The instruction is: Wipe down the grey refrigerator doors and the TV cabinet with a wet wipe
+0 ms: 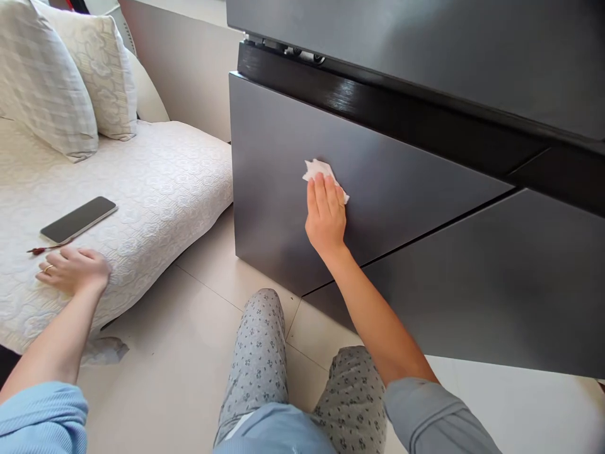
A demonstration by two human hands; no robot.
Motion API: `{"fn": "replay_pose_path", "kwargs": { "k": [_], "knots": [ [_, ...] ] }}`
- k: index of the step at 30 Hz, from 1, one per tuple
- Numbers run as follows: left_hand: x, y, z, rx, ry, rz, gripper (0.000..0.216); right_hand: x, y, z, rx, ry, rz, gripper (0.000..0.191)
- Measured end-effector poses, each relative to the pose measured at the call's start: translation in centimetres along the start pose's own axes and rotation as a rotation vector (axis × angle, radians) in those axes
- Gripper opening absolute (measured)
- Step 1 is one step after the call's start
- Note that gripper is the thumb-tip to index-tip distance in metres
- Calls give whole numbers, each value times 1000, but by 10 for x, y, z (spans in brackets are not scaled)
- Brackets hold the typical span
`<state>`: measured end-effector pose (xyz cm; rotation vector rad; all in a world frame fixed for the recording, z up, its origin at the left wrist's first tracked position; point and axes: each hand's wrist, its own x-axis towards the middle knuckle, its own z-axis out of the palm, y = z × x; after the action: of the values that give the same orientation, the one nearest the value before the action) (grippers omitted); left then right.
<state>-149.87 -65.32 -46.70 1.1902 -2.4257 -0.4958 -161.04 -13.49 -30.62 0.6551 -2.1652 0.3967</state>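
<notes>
My right hand lies flat against the dark grey drawer front of a fridge, fingers together, pressing a small white wipe onto the panel. The wipe shows above and to the right of the fingertips. My left hand rests palm down on the edge of a white quilted sofa cushion, fingers spread, with a ring on one finger. It holds nothing. A black phone lies on the cushion just beyond the left hand, and a thin red-handled tool lies beside it.
Two pale pillows lean at the back of the sofa. A second grey drawer panel sits lower right. My knees in patterned grey trousers rest on the beige tiled floor. A crumpled cloth lies under the sofa edge.
</notes>
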Motion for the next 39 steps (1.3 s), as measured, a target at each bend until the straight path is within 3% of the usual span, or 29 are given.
{"fn": "replay_pose_path", "kwargs": {
  "k": [4,7,9,12,14,16,19,21,23,28,31,32,34,39],
  "knots": [
    [8,-12,11,60,90,36,60,63,-39,15,-30,-158,-164,56],
    [8,-14,13,56,102,47,58,113,-68,30,-133,-160,-197,58],
    [8,-14,14,55,113,48,57,121,-79,51,-162,-168,-198,60],
    [10,-17,15,58,117,61,56,82,-82,93,-103,-389,-206,65],
    [11,-19,17,60,114,64,57,30,-75,117,-43,-690,-233,67],
    [13,-21,17,63,114,63,58,-27,-63,129,-4,-1075,-280,71],
    [13,-20,17,70,119,68,58,-86,-42,127,9,-1234,-316,71],
    [12,-18,15,71,108,71,59,-86,-31,118,-1,-1210,-327,72],
    [10,-14,12,70,99,57,59,-51,-28,107,-15,-1084,-354,73],
    [9,-11,11,71,83,28,58,107,-63,74,-90,-367,-397,75],
    [10,-14,13,64,95,34,57,153,-87,74,-101,-67,-323,84],
    [10,-15,14,65,100,37,56,152,-92,80,-94,-42,-291,83],
    [9,-17,15,66,104,37,54,132,-95,102,-90,-142,-269,80],
    [8,-19,17,53,101,31,52,33,-83,169,-63,-668,-380,73]
  ]
}}
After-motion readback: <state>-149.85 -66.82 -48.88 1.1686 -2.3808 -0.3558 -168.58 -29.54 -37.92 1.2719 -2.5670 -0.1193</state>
